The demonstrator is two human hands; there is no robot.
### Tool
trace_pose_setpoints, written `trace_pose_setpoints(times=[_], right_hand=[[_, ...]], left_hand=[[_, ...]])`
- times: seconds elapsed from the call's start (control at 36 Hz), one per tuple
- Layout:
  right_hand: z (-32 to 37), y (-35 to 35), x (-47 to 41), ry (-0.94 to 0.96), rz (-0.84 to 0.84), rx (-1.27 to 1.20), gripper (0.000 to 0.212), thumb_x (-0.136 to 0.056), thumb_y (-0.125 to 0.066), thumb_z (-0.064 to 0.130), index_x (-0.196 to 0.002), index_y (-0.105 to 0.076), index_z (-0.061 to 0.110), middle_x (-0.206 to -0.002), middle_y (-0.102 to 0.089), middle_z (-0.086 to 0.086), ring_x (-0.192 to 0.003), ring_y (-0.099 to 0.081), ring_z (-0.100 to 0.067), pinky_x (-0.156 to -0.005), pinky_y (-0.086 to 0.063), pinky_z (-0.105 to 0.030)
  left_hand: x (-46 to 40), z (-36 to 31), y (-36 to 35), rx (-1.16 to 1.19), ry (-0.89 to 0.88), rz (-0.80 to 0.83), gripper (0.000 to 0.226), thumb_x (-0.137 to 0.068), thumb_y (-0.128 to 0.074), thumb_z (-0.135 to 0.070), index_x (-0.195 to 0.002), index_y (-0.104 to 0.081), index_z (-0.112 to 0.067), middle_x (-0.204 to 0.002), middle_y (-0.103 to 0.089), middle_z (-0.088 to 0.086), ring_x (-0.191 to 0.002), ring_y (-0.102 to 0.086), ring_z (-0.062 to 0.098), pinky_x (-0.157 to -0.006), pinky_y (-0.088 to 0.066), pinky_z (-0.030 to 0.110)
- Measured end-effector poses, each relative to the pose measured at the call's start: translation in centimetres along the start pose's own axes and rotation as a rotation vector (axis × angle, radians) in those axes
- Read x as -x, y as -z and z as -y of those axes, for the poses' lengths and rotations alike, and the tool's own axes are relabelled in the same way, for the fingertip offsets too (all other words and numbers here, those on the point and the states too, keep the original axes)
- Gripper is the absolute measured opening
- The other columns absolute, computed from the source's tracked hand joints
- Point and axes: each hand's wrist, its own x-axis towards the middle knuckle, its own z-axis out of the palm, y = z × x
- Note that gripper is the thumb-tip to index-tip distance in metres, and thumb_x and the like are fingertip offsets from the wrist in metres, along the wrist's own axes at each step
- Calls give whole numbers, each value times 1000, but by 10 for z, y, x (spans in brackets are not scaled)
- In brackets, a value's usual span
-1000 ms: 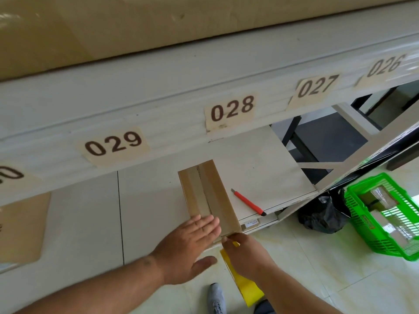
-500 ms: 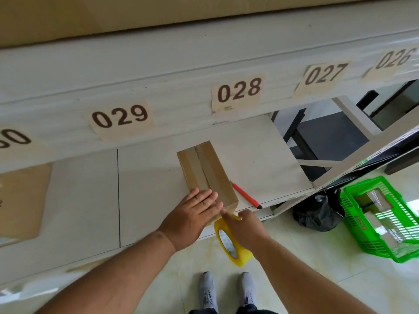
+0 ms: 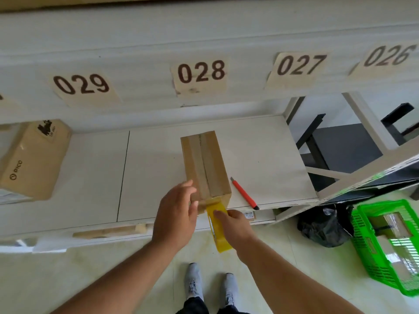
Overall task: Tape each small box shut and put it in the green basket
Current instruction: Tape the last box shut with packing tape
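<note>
The taping step looks to be in hand. The small box (image 3: 205, 165) is lying at the shelf's (image 3: 267, 155) front edge, the left hand (image 3: 175, 215) resting relaxed at its near left corner, the right hand (image 3: 235, 227) gripping the yellow tape roll (image 3: 218, 225) — its strip is running onto the box's near end. Next, probably, cutting — the red cutter (image 3: 243, 192) is lying just right of the box. The green basket (image 3: 390, 245) is sitting on the floor beyond the shelf's right end, with open floor between.

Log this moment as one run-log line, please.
phase: taping | left hand: steadies small box | right hand: grips tape roll | green basket: on floor
</note>
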Motion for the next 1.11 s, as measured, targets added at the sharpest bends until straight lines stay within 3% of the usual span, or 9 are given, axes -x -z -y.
trace_pose_setpoints(times=[0.08, 0.19, 0.31, 0.44, 0.5, 0.58, 0.69, 0.83, 1.11], right_hand=[[2, 3, -6, 13, -16, -27, 28, -99, -59, 35, -103, -67, 9, -89, -60, -5, -73, -54, -16, -63, -41, -28], [7, 6, -12, 22, 10, -4, 24, -100, -57, 38, -98, -67, 16, -91, -66, -3, -77, -59, -13, -65, -44, -27], [9, 12, -17, -37, 58, -33, 41, -97, -49, 51, -105, -71, 17, -101, -70, -10, -95, -67, -26, -86, -54, -38], [12, 27, -28, 108, 27, 336, 55, -85, -41, 58, -94, -72, 13, -96, -75, -12, -96, -69, -33, -93, -56, -48], [18, 36, -32, 260, -144, 570, 50, -96, -43, 58, -122, -64, 21, -113, -72, 1, -106, -66, -24, -90, -53, -35], [25, 46, -41, 580, -182, 641, 68, -96, -54, 58, -155, -26, 39, -152, -43, 8, -126, -57, -17, -97, -53, -40], [38, 49, -61, 763, 3, 957, 67, -100, -54, 53, -158, -21, 48, -169, -8, 13, -143, -44, -19, -105, -47, -38], [42, 47, -67, 750, -61, 1012, 63, -97, -49, 65, -154, -24, 53, -168, -17, 15, -136, -51, -18, -97, -52, -38], [38, 52, -77, 805, -96, 985, 71, -88, -54, 75, -150, -23, 59, -161, -29, 25, -121, -62, -9, -93, -55, -35]], left_hand=[[28, -26, -2, 277, 435, 45, 16, -95, -64, -32, -108, -56, -27, -109, -61, -9, -101, -61, 14, -85, -53, 35], [19, -53, -14, 722, 793, 314, 35, -93, -61, -54, -125, -50, -44, -111, -65, -17, -101, -63, 0, -83, -49, 22], [7, -53, -32, 925, 961, 292, 44, -69, -74, -73, -105, -51, -64, -109, -73, -8, -100, -72, 16, -94, -57, 46], [3, -52, -40, 963, 946, 243, 48, -73, -85, -45, -110, -55, -52, -101, -74, 0, -92, -74, 22, -90, -59, 51], [3, -50, -42, 983, 960, 233, 44, -77, -85, -38, -108, -56, -52, -102, -74, 2, -92, -74, 23, -90, -58, 52], [2, -49, -42, 996, 965, 231, 44, -79, -84, -34, -110, -56, -47, -103, -73, 5, -94, -73, 24, -91, -58, 53], [-1, -46, -40, 954, 965, 217, 35, -82, -81, -35, -105, -58, -49, -100, -71, 8, -94, -72, 24, -90, -59, 49], [-4, -46, -39, 943, 974, 180, 23, -81, -72, -58, -99, -63, -46, -106, -71, 11, -94, -73, 28, -78, -62, 53], [-5, -43, -40, 859, 951, 194, 14, -89, -70, -45, -100, -62, -47, -100, -63, 6, -88, -69, 24, -76, -61, 45]])
